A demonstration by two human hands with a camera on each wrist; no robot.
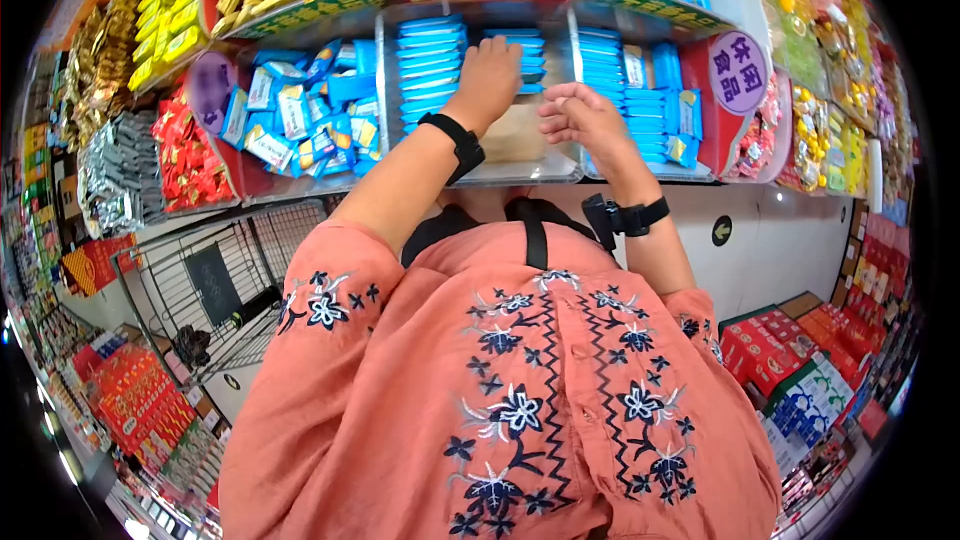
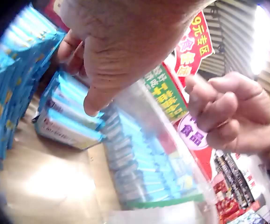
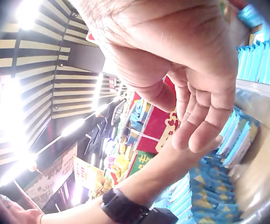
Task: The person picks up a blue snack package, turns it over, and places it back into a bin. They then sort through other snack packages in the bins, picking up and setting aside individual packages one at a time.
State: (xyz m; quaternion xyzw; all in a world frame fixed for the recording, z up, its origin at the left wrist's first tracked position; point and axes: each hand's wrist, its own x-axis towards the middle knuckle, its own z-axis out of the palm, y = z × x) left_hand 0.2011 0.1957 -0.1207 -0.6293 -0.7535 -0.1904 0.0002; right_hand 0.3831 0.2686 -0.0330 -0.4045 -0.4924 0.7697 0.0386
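Blue snack packets [image 1: 432, 65] stand in a tight row at the left of the middle bin, and a shorter group of blue packets [image 2: 69, 123] stands beside them at the back. My left hand [image 1: 488, 80] reaches over that shorter group, fingers and thumb at its top edges; whether it grips a packet cannot be told. To its right, my right hand [image 1: 588, 122] hovers over the bin's front part, fingers loosely bent and holding nothing. Beneath the hands shows the bin's tan bottom [image 1: 515, 135].
Clear dividers separate the neighbouring bins, with loose blue packets [image 1: 300, 115] at left and stacked ones [image 1: 645, 120] at right. Red packets [image 1: 188, 155] lie farther left. A wire shopping cart [image 1: 215, 285] stands at the lower left, red boxes [image 1: 765, 345] at the lower right.
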